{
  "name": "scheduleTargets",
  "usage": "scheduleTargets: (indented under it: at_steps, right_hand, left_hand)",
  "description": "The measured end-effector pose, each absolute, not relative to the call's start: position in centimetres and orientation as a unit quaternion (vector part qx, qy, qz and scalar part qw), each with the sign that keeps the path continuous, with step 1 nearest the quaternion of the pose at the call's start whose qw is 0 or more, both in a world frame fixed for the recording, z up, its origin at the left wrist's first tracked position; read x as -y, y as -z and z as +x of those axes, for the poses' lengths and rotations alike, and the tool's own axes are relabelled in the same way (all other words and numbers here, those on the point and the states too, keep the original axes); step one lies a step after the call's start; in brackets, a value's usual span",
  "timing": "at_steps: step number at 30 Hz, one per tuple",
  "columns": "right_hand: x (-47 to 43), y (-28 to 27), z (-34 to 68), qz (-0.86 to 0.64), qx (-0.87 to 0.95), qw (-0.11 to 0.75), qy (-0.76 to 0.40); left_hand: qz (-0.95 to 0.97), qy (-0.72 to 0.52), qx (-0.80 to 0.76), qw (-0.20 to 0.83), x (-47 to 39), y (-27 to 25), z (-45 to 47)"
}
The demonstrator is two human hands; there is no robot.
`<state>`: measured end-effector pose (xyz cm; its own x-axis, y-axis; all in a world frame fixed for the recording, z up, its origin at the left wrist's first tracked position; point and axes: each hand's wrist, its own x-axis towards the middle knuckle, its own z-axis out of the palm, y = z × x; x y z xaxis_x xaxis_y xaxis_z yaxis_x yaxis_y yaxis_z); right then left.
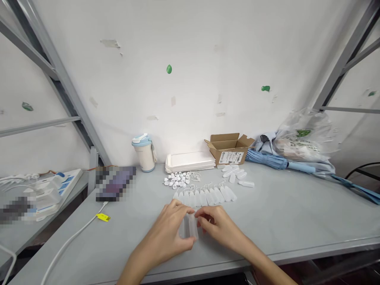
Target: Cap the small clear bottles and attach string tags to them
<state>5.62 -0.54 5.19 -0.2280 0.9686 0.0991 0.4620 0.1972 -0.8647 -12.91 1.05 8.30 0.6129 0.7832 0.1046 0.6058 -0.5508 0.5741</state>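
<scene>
My left hand [170, 227] is wrapped round two or so small translucent plastic bottles [192, 226], thumb low and fingertips at their top. Beside their right edge, my right hand [215, 223] has its fingers curled in a pinch; whatever is in them, if anything, is hidden. Just beyond both hands lies a row of similar translucent bottles [204, 198] with white loops at their far ends. Behind that row is a pile of small white caps [177, 180], with a bundle of white string loops [195, 176] at its right. Several loose bottles [232, 174] lie at the back right.
An open cardboard box [233, 156] stands against the wall, next to a stack of white trays [190, 161]. A lidded cup [145, 154] and a phone [117, 184] with a cable [71, 239] are on the left. A folded blue umbrella [273, 159] and plastic bag [305, 138] lie on the right.
</scene>
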Motion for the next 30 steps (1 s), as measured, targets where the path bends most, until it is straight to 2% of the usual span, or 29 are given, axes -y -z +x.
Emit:
scheduleTargets:
  at_steps: [9,30]
  right_hand:
    - [0.67,-5.1,5.47,-0.529,0.741,0.287,-0.299]
    - [0.76,-4.73,5.08,-0.527,0.758,0.265,-0.278]
  left_hand:
    - [0.859,-0.129,-0.414,0.273,-1.63,-7.61,-13.44]
    - [0.879,-0.099,-0.394,0.25,-1.51,-8.09,-13.13]
